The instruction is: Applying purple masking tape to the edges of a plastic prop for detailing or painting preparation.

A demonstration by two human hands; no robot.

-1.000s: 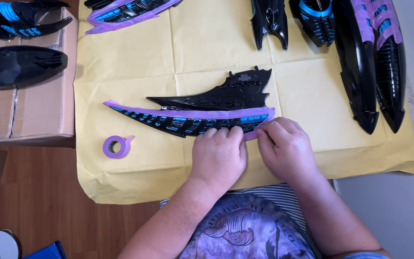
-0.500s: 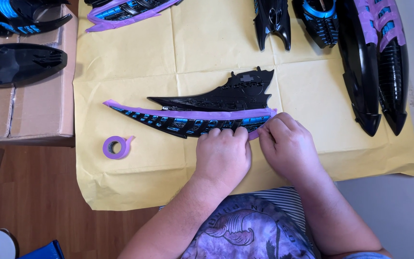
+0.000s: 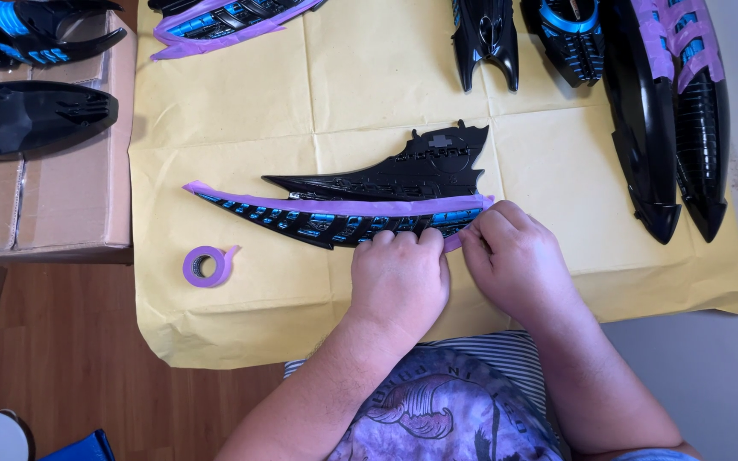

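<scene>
On the bench: yellow-brown kraft paper sheet spread over the work surface, with a cardboard box at its left edge.
Work piece: long, curved, black plastic blade-shaped model part with blue ribbed panels, lying flat at the middle of the paper, its point to the left.
Masking: a strip of purple masking tape runs along the length of the part, between the black upper section and the blue ribs.
Left hand: fingers curled, tips pressing on the lower edge of the part near its right end; it grasps nothing.
Right hand: fingertips pinched on the right end of the tape strip, just beside the left hand.
Step in hand: apparently laying and smoothing the tape's end onto the part.
Next move calls for: firm, even pressure along the tape edge, so it seats without wrinkles, while the other hand steadies the part.
Nearby: small purple tape roll to the left on the paper; other black and blue model parts along the top and right, some already taped.
</scene>
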